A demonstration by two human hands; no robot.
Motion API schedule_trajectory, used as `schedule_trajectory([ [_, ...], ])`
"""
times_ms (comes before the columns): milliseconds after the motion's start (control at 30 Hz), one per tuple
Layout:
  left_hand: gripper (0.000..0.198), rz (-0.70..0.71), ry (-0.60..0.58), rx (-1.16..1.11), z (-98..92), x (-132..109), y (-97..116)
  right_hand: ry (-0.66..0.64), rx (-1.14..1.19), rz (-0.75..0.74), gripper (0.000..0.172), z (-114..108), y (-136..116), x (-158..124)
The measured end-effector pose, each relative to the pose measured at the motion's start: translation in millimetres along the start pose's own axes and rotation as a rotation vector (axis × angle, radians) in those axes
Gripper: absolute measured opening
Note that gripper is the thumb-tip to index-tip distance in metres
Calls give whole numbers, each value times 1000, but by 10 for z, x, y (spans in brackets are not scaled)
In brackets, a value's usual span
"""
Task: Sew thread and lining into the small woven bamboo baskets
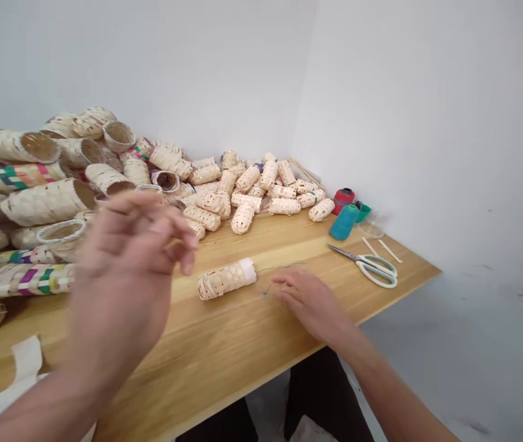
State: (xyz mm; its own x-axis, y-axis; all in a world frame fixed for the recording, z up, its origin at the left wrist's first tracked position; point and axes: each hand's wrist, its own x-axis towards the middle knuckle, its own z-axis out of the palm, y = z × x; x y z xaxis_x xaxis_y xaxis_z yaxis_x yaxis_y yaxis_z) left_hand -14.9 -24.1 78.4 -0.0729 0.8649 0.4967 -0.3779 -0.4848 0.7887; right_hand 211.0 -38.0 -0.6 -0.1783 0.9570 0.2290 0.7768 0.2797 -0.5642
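A small woven cylinder basket [227, 280] with a white band at one end lies on its side on the wooden table, between my hands and touched by neither. My left hand [126, 264] is raised in front of the basket pile, smeared by motion, its fingers loosely bent. Low over the table, my right hand [310, 302] is right of the basket, thumb and forefinger slightly apart. Beside its fingertips lies thin dark thread [265, 293]; whether they touch it I cannot tell.
Larger open woven baskets [50, 199] are heaped at left, smaller ones [243, 215] along the wall. Scissors [367, 265], a teal thread spool [344, 222], a red spool [343, 200] and thin strips [389, 250] lie at right. White cloth strips [26, 362] are near left.
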Motion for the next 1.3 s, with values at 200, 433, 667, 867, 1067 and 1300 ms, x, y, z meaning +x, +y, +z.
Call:
schedule_trajectory([
  [200,13,-318,-230,250,69,-227,-504,-8,23,-4,6,362,62,144],
  [433,11,-441,-275,282,14,-291,-608,-97,706,173,23,155,-133,188],
  [667,32,-609,-445,8,-4,-321,-715,-140,1163,279,24,27,-254,190],
  [867,31,-758,-453,12,-34,-325,-750,-117,1139,292,26,52,-246,156],
  [1067,25,-753,-397,140,-39,-308,-779,-22,1439,356,17,86,-233,172],
  [1300,28,-718,-314,206,-36,-302,-784,406,1577,357,14,-131,-14,133],
])
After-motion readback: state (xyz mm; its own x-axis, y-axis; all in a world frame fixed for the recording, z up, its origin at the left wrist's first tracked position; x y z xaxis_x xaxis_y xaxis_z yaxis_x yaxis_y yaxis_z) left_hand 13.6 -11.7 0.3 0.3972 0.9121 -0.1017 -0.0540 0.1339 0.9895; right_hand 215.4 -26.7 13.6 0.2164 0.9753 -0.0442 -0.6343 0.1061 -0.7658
